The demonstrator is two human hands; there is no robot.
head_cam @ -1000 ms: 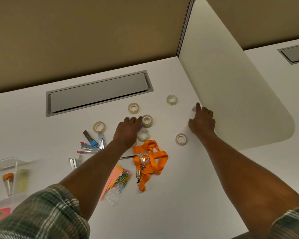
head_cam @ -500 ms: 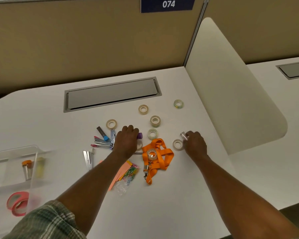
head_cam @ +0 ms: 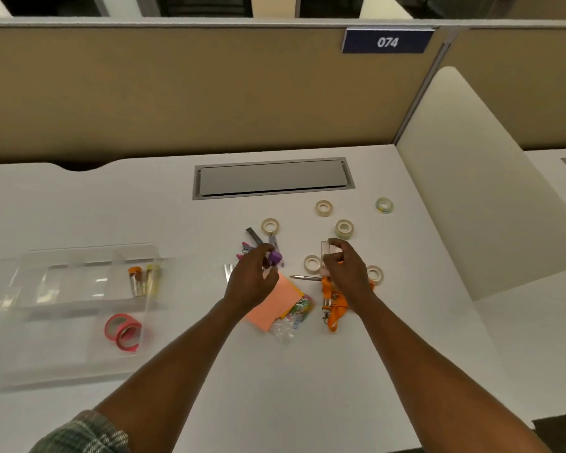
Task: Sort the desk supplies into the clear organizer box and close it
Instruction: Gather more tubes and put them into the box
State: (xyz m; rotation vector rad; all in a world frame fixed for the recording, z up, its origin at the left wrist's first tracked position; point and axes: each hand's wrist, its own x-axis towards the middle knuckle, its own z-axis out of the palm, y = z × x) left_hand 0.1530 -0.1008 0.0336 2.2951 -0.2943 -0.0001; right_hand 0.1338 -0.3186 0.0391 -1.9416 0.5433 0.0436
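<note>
The left hand (head_cam: 252, 276) pinches a small purple-capped thing (head_cam: 274, 257) with curled fingers; the right hand (head_cam: 343, 269) curls round a little clear case (head_cam: 328, 251). 6 pale tape rolls (head_cam: 323, 208) lie around the hands; an orange strap (head_cam: 335, 305), pink notes (head_cam: 275, 305) and bright clips (head_cam: 299, 308) lie under them. The clear organizer box (head_cam: 79, 256) sits well apart on the left, blurry, with 2 tubes (head_cam: 143, 279) inside; 2 pink tape rolls (head_cam: 125, 331) lie by its near side. The desk (head_cam: 307, 387) is white with a grey flap (head_cam: 272, 178); the tan wall (head_cam: 177, 93) behind has a sign (head_cam: 387, 41) saying 074.

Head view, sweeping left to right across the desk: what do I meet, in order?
clear organizer box → left hand holding a purple-capped tube → right hand holding a small clear item → green-patterned tape roll → white divider panel
</note>
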